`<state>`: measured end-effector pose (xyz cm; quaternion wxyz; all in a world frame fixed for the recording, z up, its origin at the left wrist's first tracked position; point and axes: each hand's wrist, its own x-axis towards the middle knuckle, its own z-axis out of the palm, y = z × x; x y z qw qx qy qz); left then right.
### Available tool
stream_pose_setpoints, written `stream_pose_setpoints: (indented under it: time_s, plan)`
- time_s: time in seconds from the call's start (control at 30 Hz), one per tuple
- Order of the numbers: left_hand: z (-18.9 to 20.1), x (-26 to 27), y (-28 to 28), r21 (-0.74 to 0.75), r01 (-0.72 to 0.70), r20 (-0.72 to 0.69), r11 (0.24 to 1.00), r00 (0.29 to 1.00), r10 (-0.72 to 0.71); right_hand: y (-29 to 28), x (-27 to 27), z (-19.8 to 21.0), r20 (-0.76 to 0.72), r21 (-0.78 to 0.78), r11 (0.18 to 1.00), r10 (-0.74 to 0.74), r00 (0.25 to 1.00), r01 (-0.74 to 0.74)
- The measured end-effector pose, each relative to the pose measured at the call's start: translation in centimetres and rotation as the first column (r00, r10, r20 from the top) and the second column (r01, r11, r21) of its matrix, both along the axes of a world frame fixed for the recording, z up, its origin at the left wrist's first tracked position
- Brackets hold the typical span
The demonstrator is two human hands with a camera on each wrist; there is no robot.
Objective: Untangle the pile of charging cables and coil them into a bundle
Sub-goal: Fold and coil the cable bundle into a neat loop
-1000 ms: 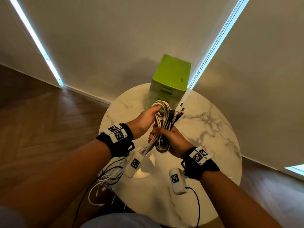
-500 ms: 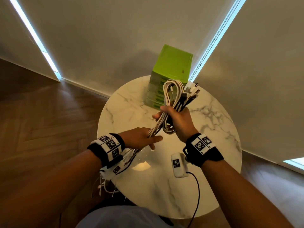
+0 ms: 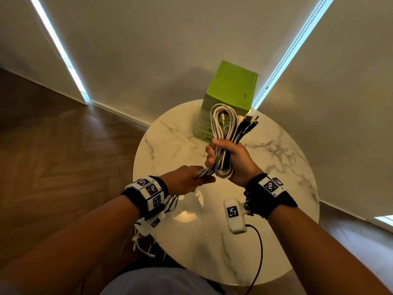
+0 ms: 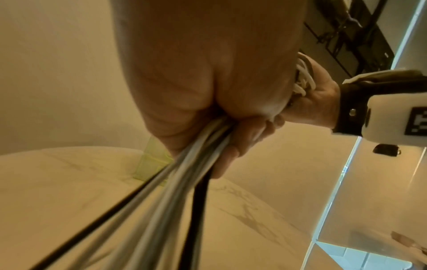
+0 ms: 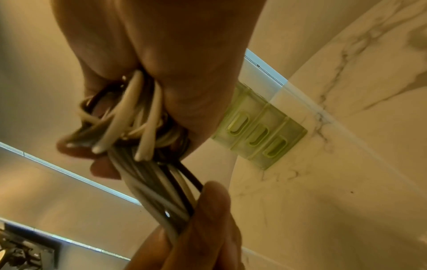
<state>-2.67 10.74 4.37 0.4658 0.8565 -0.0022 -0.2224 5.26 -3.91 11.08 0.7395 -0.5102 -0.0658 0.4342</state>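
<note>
A coil of white and black charging cables [image 3: 223, 133] stands upright above the marble table, looped at the top with several plugs [image 3: 251, 120] fanning to its right. My right hand [image 3: 230, 158] grips the coil round its middle; its fist shows in the right wrist view [image 5: 148, 87]. The loose cable strands [image 3: 204, 173] run down and left from the coil. My left hand [image 3: 189, 179] grips those strands just below the coil, seen close in the left wrist view [image 4: 208, 113], where the cable strands [image 4: 166, 191] stream down. Their tails [image 3: 146, 245] hang off the table edge.
A green stack of small drawers [image 3: 229, 99] stands at the far edge of the round marble table [image 3: 265, 241], right behind the coil. Wood floor [image 3: 53, 156] lies to the left and a pale wall with lit strips behind.
My right hand has lifted the coil up and away from me. My left hand has let go of the coil's top and slid down onto the loose strands below it.
</note>
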Motion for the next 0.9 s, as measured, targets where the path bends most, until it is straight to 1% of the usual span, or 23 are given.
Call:
stream_pose_setpoints:
  time_s: [0.07, 0.13, 0.2, 0.27, 0.3, 0.33, 0.43, 0.47, 0.53, 0.6, 0.7, 0.77, 0.83, 0.9]
  plan:
    - [-0.4, -0.2, 0.5, 0.039, -0.007, 0.05, 0.999, 0.999, 0.005, -0.4, 0.3, 0.2, -0.051, 0.002, 1.0, -0.015, 0.999, 0.015]
    - [-0.9, -0.6, 1.2, 0.054, -0.015, 0.109, 0.998, 0.994, 0.009, -0.9, 0.8, 0.6, -0.022, -0.072, 0.997, -0.029, 0.999, 0.027]
    - [-1.3, -1.2, 1.6, 0.098, 0.034, 0.108, 0.995, 0.993, -0.045, -1.6, 1.3, 0.6, 0.084, -0.2, 0.979, -0.014, 0.996, 0.031]
    - [-1.8, -1.8, 1.7, 0.208, 0.104, 0.087, 0.973, 0.988, -0.124, -2.4, 1.8, 0.4, 0.211, -0.34, 0.94, 0.046, 0.976, 0.03]
    - [-1.9, -1.9, 1.9, 0.246, 0.115, 0.084, 0.962, 0.987, -0.14, -2.8, 2.0, 0.3, 0.257, -0.395, 0.918, 0.076, 0.963, 0.033]
    - [-1.9, -2.1, 2.1, 0.254, 0.11, 0.087, 0.961, 0.987, -0.136, -3.1, 2.0, 0.2, 0.289, -0.439, 0.897, 0.101, 0.952, 0.038]
    - [-1.3, -1.9, 3.1, 0.159, 0.075, 0.102, 0.984, 0.991, -0.092, -3.6, 1.6, -0.2, 0.408, -0.585, 0.809, 0.229, 0.884, 0.061]
    - [-0.9, -1.8, 3.4, 0.13, 0.074, 0.109, 0.989, 0.99, -0.089, -3.7, 1.3, -0.5, 0.423, -0.625, 0.779, 0.281, 0.862, 0.053]
    - [0.1, -1.5, 3.8, 0.083, 0.071, 0.133, 0.994, 0.988, -0.082, -3.6, 0.6, -1.2, 0.412, -0.683, 0.73, 0.354, 0.84, 0.027]
    - [1.0, -1.2, 3.9, 0.054, 0.042, 0.18, 0.998, 0.982, -0.051, -3.3, -0.4, -1.8, 0.393, -0.697, 0.717, 0.385, 0.835, -0.003]
    - [1.8, -0.8, 3.9, 0.024, -0.038, 0.253, 0.999, 0.967, 0.031, -2.6, -1.8, -2.0, 0.381, -0.667, 0.744, 0.39, 0.839, -0.043]
    - [2.2, -0.6, 4.0, 0.017, -0.069, 0.286, 0.997, 0.956, 0.061, -2.2, -2.5, -2.2, 0.431, -0.645, 0.762, 0.424, 0.796, -0.056]
    - [2.6, -0.5, 4.1, 0.016, -0.081, 0.296, 0.997, 0.952, 0.072, -1.8, -2.7, -2.9, 0.499, -0.649, 0.761, 0.444, 0.744, -0.019]
    - [2.8, -0.6, 4.3, -0.009, -0.087, 0.307, 0.996, 0.948, 0.085, -1.5, -2.6, -3.6, 0.531, -0.64, 0.769, 0.444, 0.722, -0.002]
